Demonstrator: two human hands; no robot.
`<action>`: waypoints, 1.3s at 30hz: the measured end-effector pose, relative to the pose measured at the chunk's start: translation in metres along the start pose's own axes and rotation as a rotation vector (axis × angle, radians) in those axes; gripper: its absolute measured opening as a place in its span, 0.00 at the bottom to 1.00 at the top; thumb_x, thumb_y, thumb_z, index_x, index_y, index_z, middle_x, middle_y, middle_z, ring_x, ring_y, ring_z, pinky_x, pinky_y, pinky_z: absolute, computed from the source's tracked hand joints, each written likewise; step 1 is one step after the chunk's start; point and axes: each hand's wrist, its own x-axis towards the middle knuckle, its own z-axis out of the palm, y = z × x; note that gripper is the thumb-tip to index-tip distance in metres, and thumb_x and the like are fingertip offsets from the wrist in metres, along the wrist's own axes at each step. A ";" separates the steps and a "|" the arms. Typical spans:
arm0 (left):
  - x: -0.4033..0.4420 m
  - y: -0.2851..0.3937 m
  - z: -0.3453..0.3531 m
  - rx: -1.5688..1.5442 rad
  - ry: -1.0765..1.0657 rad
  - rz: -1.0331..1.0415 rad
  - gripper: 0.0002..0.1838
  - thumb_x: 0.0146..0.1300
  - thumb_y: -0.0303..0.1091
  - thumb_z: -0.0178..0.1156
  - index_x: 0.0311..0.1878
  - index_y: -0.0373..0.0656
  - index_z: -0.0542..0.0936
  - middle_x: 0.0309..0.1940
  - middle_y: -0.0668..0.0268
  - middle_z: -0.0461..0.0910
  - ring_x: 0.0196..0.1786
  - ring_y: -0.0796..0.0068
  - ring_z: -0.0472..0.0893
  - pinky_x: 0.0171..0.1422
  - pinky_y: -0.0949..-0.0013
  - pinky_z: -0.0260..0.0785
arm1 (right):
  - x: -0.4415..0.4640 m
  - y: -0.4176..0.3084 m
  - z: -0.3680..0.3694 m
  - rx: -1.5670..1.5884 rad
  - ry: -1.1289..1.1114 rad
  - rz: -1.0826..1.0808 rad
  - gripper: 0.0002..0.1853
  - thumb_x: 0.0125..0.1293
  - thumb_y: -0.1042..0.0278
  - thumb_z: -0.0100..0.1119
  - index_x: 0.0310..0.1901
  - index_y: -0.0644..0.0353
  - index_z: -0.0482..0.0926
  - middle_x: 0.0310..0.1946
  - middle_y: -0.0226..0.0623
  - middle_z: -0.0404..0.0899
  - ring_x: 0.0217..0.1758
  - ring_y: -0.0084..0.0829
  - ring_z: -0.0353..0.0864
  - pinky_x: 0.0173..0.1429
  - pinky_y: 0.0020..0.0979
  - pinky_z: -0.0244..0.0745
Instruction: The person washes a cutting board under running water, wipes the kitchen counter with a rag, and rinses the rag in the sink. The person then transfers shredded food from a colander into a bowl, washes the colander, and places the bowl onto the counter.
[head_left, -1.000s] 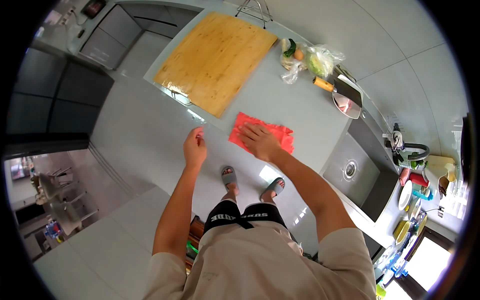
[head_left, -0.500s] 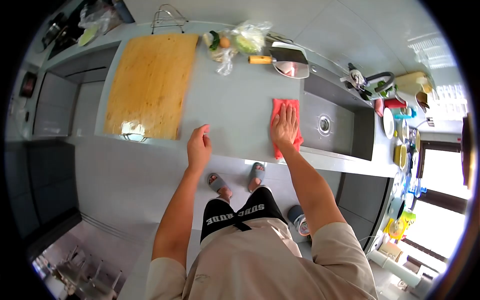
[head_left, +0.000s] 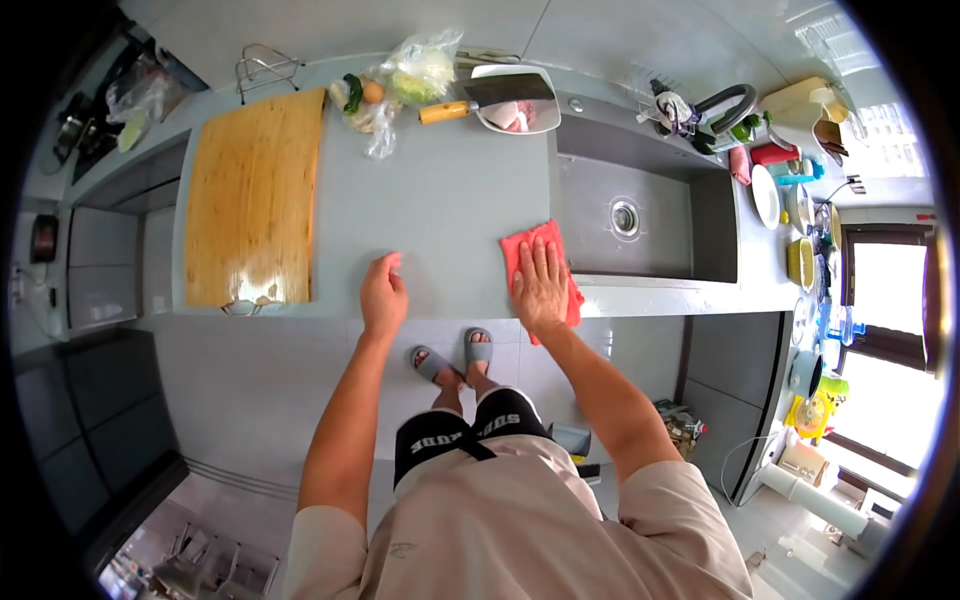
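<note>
My right hand (head_left: 541, 285) lies flat on a red cloth (head_left: 512, 243), fingers stretched out, pressing it to the grey countertop (head_left: 450, 200). The cloth sits at the counter's front edge beside the sink, and its lower corner hangs over that edge. To the left, my left hand (head_left: 383, 292) hovers near the front edge with its fingers curled in; nothing shows in it.
A wooden cutting board (head_left: 250, 200) lies at left. Along the back are bagged vegetables (head_left: 415, 80) and a cleaver (head_left: 510, 90) resting across a white dish (head_left: 545, 118) of meat. The steel sink (head_left: 590, 240) is at right, with a white plate (head_left: 766, 195) beyond.
My right hand and the red cloth have moved toward the counter's front edge, so the cloth now overhangs it. My left hand stays curled. The whole view has shifted.
</note>
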 end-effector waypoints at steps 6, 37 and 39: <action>0.037 -0.018 0.014 0.029 0.194 -0.048 0.18 0.70 0.14 0.54 0.58 0.41 0.82 0.49 0.57 0.85 0.50 0.58 0.86 0.53 0.59 0.80 | 0.093 -0.084 -0.009 0.116 0.058 -0.516 0.31 0.83 0.51 0.44 0.83 0.46 0.64 0.86 0.37 0.59 0.90 0.43 0.50 0.91 0.48 0.42; -0.091 -0.175 -0.236 -0.045 0.572 -0.397 0.15 0.68 0.17 0.60 0.55 0.41 0.84 0.47 0.59 0.84 0.41 0.65 0.85 0.47 0.65 0.79 | 0.075 -0.442 -0.008 0.682 0.338 -0.796 0.17 0.77 0.67 0.59 0.63 0.54 0.85 0.69 0.39 0.82 0.74 0.50 0.75 0.75 0.43 0.73; -0.086 -0.194 -0.262 -0.071 0.575 -0.411 0.15 0.69 0.17 0.59 0.55 0.41 0.84 0.47 0.59 0.84 0.41 0.65 0.85 0.48 0.65 0.79 | 0.076 -0.478 -0.003 0.443 0.317 -0.843 0.18 0.79 0.63 0.58 0.66 0.52 0.84 0.73 0.40 0.79 0.79 0.50 0.71 0.79 0.44 0.70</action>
